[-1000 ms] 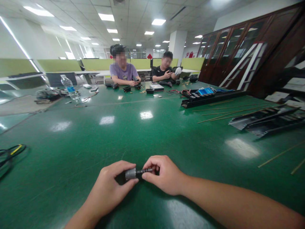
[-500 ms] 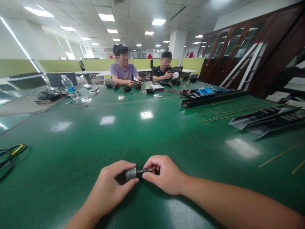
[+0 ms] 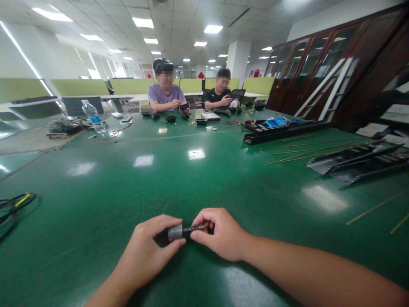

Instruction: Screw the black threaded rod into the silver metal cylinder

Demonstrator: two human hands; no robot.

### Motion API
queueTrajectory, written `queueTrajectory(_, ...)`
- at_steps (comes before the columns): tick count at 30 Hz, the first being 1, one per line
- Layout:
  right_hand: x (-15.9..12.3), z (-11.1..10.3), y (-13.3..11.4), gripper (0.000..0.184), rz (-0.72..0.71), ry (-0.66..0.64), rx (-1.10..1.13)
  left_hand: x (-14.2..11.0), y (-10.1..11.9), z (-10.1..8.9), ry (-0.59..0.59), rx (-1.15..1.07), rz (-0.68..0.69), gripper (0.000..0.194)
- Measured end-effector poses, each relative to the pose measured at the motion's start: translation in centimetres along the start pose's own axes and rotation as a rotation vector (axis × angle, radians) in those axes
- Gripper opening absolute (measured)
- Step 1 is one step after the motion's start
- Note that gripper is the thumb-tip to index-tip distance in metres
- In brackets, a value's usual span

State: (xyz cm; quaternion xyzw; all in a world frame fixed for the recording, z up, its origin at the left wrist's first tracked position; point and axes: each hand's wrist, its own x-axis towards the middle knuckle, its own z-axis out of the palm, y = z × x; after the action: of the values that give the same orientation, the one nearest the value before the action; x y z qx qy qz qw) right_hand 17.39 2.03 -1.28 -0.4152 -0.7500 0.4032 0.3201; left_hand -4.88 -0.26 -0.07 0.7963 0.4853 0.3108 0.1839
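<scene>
My left hand (image 3: 143,251) pinches a small silver metal cylinder (image 3: 174,233) between thumb and fingers, while my right hand (image 3: 220,235) pinches its dark threaded shaft (image 3: 193,229), so both hands sit close together at bottom centre of the frame, over the green counter (image 3: 96,183). A coiled black-and-yellow cable (image 3: 12,209) lies at the left edge and black metal channels (image 3: 358,164) lie at right. Farther off, upper centre, a person in a lilac T-shirt (image 3: 164,96) and a person in black (image 3: 220,96) sit at the counter's far end among small dark parts (image 3: 171,119).
</scene>
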Motion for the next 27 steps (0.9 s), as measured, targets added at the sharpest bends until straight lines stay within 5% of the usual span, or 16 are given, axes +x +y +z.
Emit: queueTrajectory(27,0.05,-0.04,-0.30,0.010,0.032,0.023,0.052,0.12,-0.14,-0.40,0.005,0.029,0.009,0.023)
